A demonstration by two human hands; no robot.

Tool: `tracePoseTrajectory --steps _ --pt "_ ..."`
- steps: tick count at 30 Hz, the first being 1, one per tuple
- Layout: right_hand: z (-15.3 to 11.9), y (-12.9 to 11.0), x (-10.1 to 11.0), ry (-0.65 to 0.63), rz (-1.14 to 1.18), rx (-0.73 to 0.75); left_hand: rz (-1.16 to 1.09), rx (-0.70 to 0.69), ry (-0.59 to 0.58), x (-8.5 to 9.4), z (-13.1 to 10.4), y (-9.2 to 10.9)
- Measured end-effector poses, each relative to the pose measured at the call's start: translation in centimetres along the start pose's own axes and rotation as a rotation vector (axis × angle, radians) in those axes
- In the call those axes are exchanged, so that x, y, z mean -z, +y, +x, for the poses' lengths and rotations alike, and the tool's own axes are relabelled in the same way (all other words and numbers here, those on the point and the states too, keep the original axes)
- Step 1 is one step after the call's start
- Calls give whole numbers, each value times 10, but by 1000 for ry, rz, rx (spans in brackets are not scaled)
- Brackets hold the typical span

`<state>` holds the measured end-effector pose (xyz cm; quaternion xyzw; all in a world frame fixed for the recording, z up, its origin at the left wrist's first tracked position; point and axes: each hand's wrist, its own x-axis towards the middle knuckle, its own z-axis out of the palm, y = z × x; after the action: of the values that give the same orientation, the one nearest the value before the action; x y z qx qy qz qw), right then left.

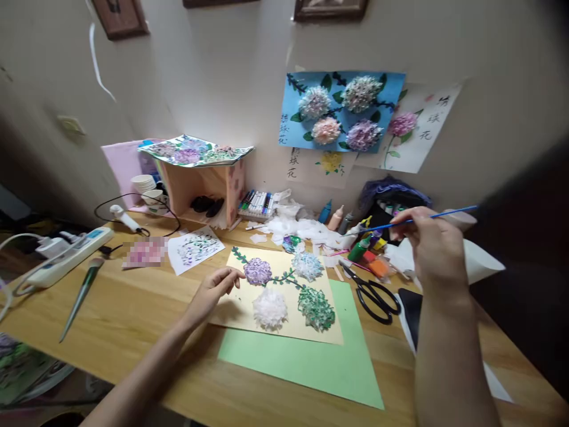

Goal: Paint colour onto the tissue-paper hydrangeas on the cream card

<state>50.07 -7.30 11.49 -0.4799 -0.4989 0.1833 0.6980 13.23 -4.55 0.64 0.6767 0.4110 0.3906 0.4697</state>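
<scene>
My right hand [438,252] is raised at the right, its fingers closed around a thin blue paintbrush [451,212]. The bristle end points left, over the clutter behind the paper. My left hand [217,287] hovers or rests at the left edge of the cream sheet [240,314], fingers curled together; whatever they may hold is hidden. Close to its fingertips is a purple flower [258,271]. A light-blue flower [306,265], a white flower [270,308] and a green-and-white flower [316,308] also sit on this sheet, with painted leafy stems between them. Beneath lies green paper [302,367].
Black scissors [373,296] lie right of the papers. Paint bottles [336,218], crumpled white tissue [306,230] and markers [256,203] crowd the back. At left are a brush [82,296], a power strip [71,258] and a speckled sheet [195,248]. Flower pictures [342,112] hang behind.
</scene>
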Motion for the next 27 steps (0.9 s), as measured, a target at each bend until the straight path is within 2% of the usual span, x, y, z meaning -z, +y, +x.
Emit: tracePoseTrajectory --steps 3,6,9,12,17,22,27 --pt "0 1 -7 -70 -83 -10 299 -98 -161 -22 40 31" --pt "2 5 -11 -135 -123 -17 569 -187 -277 -58 96 47" --pt "6 9 -8 -127 -132 -24 788 -203 -365 -94 148 44" --pt "10 12 -2 -73 -133 -36 951 -158 -434 -121 181 34" --pt "12 12 8 7 -155 -60 1120 -39 -495 -146 202 20" --pt "15 15 15 73 -122 -60 1181 33 -522 -156 209 17" --pt "16 12 16 72 -99 -57 1202 50 -530 -162 211 25"
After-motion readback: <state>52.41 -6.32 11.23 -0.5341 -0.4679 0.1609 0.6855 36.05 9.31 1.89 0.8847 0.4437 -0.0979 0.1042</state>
